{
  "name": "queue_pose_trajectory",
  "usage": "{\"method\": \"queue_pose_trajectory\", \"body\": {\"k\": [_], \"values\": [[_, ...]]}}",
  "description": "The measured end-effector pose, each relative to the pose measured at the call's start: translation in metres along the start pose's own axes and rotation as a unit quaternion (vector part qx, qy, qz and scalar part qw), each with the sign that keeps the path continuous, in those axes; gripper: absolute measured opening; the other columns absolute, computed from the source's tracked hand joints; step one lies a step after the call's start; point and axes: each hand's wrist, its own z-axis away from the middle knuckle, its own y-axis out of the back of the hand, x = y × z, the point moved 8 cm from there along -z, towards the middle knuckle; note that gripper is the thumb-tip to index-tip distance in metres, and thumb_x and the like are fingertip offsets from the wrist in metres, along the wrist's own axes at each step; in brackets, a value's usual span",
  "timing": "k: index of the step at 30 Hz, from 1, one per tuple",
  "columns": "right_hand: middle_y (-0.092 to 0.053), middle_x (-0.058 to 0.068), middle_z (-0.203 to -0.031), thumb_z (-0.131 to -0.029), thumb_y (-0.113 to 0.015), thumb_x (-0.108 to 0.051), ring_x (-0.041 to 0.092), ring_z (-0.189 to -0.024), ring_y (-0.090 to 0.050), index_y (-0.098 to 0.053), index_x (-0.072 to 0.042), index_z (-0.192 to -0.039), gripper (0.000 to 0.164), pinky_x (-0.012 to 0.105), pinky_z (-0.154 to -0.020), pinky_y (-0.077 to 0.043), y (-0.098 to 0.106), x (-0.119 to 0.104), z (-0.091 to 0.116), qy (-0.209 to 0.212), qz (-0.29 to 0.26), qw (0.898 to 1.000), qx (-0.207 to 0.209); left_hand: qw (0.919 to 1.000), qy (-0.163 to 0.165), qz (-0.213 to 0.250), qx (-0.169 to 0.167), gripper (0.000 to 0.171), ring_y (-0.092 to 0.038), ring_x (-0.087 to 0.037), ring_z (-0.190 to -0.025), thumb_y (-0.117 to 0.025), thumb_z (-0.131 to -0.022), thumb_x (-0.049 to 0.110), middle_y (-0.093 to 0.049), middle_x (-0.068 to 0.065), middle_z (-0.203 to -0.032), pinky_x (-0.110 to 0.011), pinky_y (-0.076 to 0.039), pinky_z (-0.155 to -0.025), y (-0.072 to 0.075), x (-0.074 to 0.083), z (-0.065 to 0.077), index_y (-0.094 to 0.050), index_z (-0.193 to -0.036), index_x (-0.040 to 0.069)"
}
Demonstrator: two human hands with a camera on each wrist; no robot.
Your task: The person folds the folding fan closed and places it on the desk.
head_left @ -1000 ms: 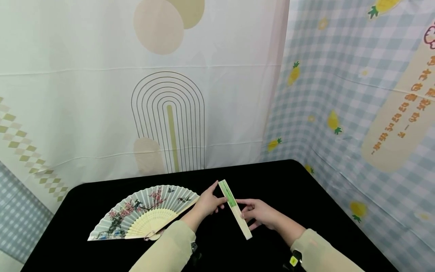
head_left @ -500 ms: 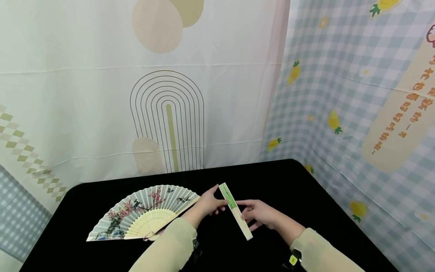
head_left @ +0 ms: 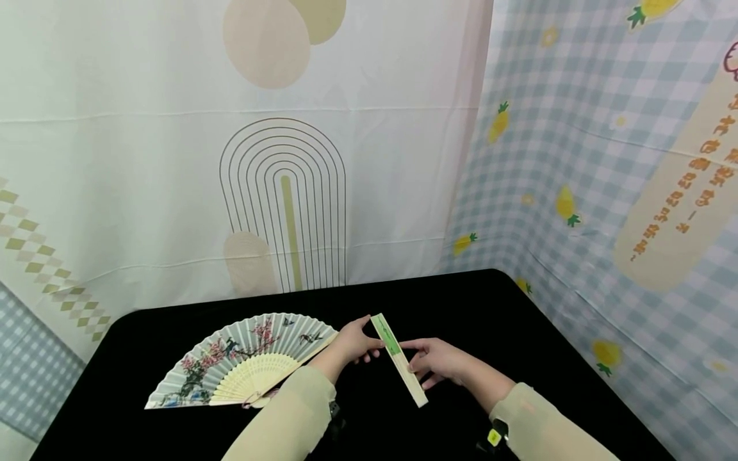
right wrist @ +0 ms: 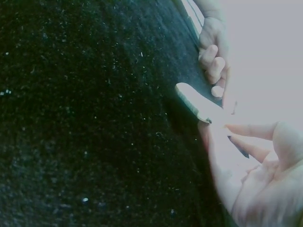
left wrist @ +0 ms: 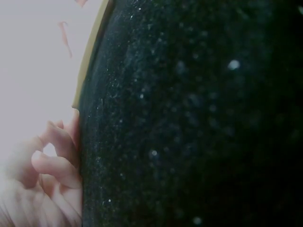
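Observation:
A folded hand fan (head_left: 399, 360), pale wood with a green leaf showing, slants between both hands over the black tabletop in the head view. My left hand (head_left: 352, 342) is at its upper left edge, index finger near the top end and thumb against the side. On the other edge, my right hand (head_left: 441, 362) pinches the lower half, its index finger touching higher up. The right wrist view has the folded fan's end (right wrist: 196, 101) sticking out past the right hand's fingers. Left of the left forearm lies an open fan (head_left: 254, 358), painted with blossoms.
The black-covered table (head_left: 473, 307) has rounded far corners. A white patterned curtain (head_left: 398, 179) hangs behind it, and a blue checked curtain (head_left: 536, 160) with pineapples closes off the right side. A tassel cord (head_left: 249, 403) lies at the open fan's pivot.
The folded fan's upper end has dipped slightly toward me, with the left hand following a little. Both hands keep their places on it, and the open fan stays put on the table.

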Motion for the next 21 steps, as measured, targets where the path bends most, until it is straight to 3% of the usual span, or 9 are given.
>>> {"method": "queue_pose_trajectory", "body": {"k": [7,14,17,21], "values": [[-0.070,0.007,-0.084,-0.090,-0.066,-0.005,0.020,-0.066,-0.066,-0.050,-0.005,-0.145,0.058,0.032,-0.053,-0.057,0.000,-0.008,0.000,0.016,0.067,0.997,0.021,0.9999,0.008,-0.007,0.010,0.087,-0.053,-0.011,-0.043,-0.077,-0.087,0.014,-0.069,-0.003,-0.063,-0.023,-0.038,-0.038,-0.001,-0.004,-0.005,-0.026,-0.157,0.005],[-0.063,0.008,-0.072,-0.089,-0.072,-0.011,0.016,-0.052,-0.058,-0.057,-0.007,-0.140,0.054,0.031,-0.045,-0.051,0.002,-0.012,0.001,0.043,0.145,0.988,0.042,0.9998,0.008,-0.008,0.015,0.086,-0.055,-0.011,-0.043,-0.077,-0.087,0.015,-0.067,-0.004,-0.060,-0.023,-0.041,-0.038,-0.001,-0.001,-0.001,-0.027,-0.157,0.005],[-0.060,0.007,-0.064,-0.090,-0.073,-0.015,0.014,-0.047,-0.053,-0.057,-0.010,-0.140,0.053,0.028,-0.040,-0.045,0.004,-0.008,-0.001,0.049,0.161,0.985,0.032,0.9999,0.007,-0.007,0.014,0.085,-0.055,-0.011,-0.044,-0.077,-0.087,0.016,-0.065,-0.004,-0.059,-0.024,-0.042,-0.039,-0.001,0.000,0.001,-0.028,-0.157,0.007],[-0.060,0.005,-0.059,-0.092,-0.072,-0.019,0.012,-0.042,-0.048,-0.054,-0.016,-0.144,0.055,0.023,-0.037,-0.038,0.005,0.000,-0.003,0.041,0.145,0.989,-0.005,1.0000,0.005,-0.001,0.008,0.084,-0.055,-0.011,-0.044,-0.077,-0.088,0.017,-0.065,-0.005,-0.059,-0.023,-0.043,-0.039,-0.001,0.000,0.003,-0.028,-0.157,0.009]]}}
